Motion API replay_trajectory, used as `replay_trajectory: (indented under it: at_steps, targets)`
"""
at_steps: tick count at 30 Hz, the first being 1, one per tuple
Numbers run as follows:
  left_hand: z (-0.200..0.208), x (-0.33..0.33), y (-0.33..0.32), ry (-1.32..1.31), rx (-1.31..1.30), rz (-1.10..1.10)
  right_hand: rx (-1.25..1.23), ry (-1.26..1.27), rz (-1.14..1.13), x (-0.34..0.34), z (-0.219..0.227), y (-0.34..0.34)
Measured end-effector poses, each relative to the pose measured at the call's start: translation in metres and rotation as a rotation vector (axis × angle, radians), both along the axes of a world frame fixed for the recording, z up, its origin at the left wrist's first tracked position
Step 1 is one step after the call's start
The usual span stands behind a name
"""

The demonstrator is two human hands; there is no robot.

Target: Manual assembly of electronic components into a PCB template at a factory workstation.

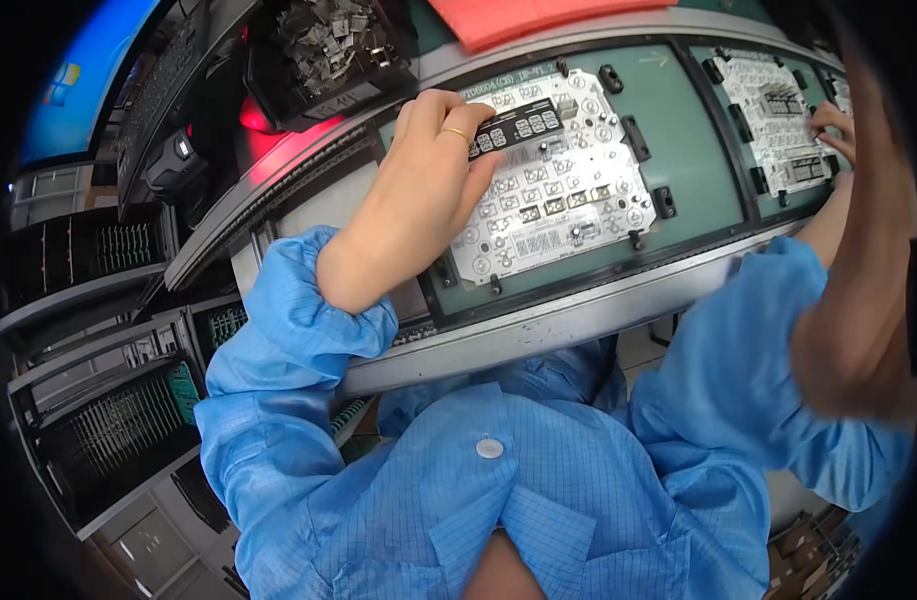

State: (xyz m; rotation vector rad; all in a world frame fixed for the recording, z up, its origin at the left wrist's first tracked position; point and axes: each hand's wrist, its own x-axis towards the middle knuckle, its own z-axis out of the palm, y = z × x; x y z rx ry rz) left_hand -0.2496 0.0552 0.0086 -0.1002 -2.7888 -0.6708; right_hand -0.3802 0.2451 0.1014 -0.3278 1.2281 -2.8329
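My left hand [411,180] reaches over a white circuit board [596,215]. Its thumb and forefinger grip one end of a black digit display module [523,128], which lies across the upper part of that board. A ring is on one finger. Far to the right, my right hand [836,132] is at the edge of a second white circuit board [763,130]. Its visible fingers are bent and slightly apart, with nothing seen between them. A blurred brown shape [858,270] close to the camera covers part of my right arm.
Black clips [633,138] hold the boards on green fixture plates [683,165], inside a metal rail [558,325]. A black bin [333,60] of small metal parts stands at the back left, near a scanner [173,165] and a monitor [78,75]. Racks of boards [113,430] stand at left.
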Motion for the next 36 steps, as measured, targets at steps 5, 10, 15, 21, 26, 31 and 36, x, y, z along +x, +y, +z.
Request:
replay_trajectory:
  at_steps: [5,10,15,21,26,31,36]
  targets:
    - [-0.028,0.001,0.012,-0.016,-0.056,0.015,0.012,0.054,0.127,0.073,-0.031,0.048]
    - [-0.046,-0.002,0.015,0.038,-0.069,0.027,0.012,0.110,0.241,0.093,-0.078,0.144]
    - [-0.050,-0.006,0.017,0.085,-0.118,0.019,0.078,0.165,0.312,0.092,-0.104,0.169]
    - [-0.055,-0.008,0.017,0.130,-0.142,0.016,0.009,0.120,0.413,0.095,-0.113,0.162]
    - [-0.059,-0.009,0.020,0.116,-0.130,0.035,0.044,0.135,0.445,0.093,-0.117,0.166]
    - [-0.061,-0.010,0.019,0.134,-0.126,0.031,0.060,0.134,0.417,0.095,-0.117,0.158]
    - [-0.062,-0.011,0.019,0.139,-0.134,0.038,0.035,0.117,0.421,0.095,-0.116,0.157]
